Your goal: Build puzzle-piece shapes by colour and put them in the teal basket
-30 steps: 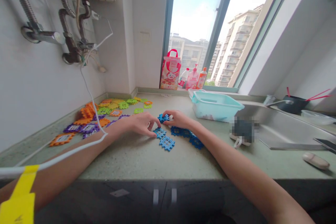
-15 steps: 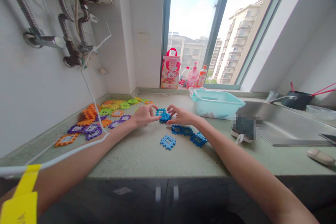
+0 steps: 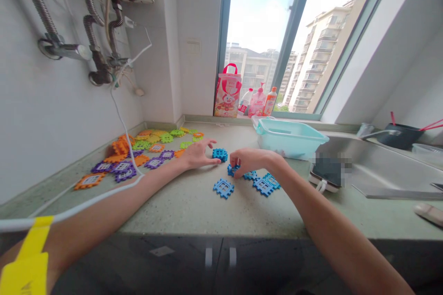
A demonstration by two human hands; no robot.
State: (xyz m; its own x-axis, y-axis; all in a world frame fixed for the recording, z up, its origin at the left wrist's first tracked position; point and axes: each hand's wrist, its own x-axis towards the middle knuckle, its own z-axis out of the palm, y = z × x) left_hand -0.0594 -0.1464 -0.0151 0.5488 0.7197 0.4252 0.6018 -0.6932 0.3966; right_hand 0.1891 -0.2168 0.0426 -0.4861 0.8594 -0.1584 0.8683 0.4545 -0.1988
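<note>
A small stack of blue square tiles with notched edges [image 3: 219, 154] lies on the counter between my hands. My left hand [image 3: 199, 154] is just left of it, thumb and fingers apart, the thumb tip close to the stack's lower edge. My right hand [image 3: 252, 160] has its thumb and fingers bent around another blue notched tile [image 3: 233, 170], which still rests low at the counter. Partly under that hand lies a further blue tile [image 3: 250, 175]. Overlapping blue tiles [image 3: 263, 187] are below the right wrist, and a single lighter blue tile [image 3: 223, 188] lies flat nearer the front.
Orange, purple, green and yellow notched tiles [image 3: 121, 167] are spread at the left. A white cable [image 3: 119, 120] hangs across my left forearm. The turquoise basin [image 3: 290, 140] stands at the back right, beside a pixelated dark object [image 3: 327, 173] and the sink [image 3: 384, 166].
My right hand has left the small stack and moved right and down to the other blue tiles. My left hand has let go of the stack, which now lies on the counter.
</note>
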